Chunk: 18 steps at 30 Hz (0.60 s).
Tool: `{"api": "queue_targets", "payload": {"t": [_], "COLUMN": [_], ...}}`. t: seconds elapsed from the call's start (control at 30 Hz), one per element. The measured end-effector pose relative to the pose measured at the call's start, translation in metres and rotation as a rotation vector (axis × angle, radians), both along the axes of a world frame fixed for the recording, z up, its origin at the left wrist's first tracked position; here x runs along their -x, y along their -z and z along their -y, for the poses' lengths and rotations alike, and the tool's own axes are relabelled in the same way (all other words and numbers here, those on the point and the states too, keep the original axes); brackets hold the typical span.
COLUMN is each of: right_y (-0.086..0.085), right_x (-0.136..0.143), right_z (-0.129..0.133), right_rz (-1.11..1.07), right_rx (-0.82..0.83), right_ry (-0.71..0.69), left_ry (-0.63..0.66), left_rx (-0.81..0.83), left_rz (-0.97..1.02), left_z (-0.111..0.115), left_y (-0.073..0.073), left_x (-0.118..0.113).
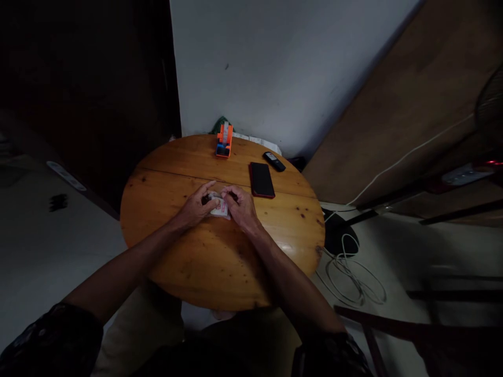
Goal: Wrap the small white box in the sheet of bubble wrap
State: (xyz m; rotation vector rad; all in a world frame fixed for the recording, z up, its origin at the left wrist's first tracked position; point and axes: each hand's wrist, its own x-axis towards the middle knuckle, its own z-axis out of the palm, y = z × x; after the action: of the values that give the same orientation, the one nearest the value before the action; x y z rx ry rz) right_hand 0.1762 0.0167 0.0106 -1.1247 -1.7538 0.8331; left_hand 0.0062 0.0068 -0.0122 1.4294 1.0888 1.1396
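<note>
A small white packet with red print lies between both hands, over the middle of the round wooden table. My left hand grips its left side, the thumb resting on top of it. At the packet's upper right, my right hand is closed, with thumb and forefinger pinched together on the edge. The fingers partly cover the packet, and its underside is hidden.
An orange and blue tape dispenser stands near the table's back edge. Right of the hands lie a dark phone or tablet and a small black handset. Looped white cable is on the floor at right, by a fan.
</note>
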Motion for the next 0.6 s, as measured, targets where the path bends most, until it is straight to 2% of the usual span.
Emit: {"api": "queue_targets", "payload": {"t": [0.17,0.3,0.6], "right_y": [-0.0075,-0.0081,-0.0109], "right_x": [-0.0015,0.0,-0.0004], "right_z": [0.0031,0.0021,0.0063], "right_rz": [0.175,0.28,0.388], "right_rx": [-0.07,-0.105,-0.187], "right_ry": [0.013,0.029,-0.026], "left_ry": [0.016,-0.016,-0.028], "left_rx": [0.006,-0.023,0.006], "left_rz": [0.055,0.019,-0.031], "left_z": [-0.0016,-0.0023,-0.0022], "left_y": [-0.0002,-0.0001,-0.0063], "left_x": [-0.0004,0.0005,0.0029]}}
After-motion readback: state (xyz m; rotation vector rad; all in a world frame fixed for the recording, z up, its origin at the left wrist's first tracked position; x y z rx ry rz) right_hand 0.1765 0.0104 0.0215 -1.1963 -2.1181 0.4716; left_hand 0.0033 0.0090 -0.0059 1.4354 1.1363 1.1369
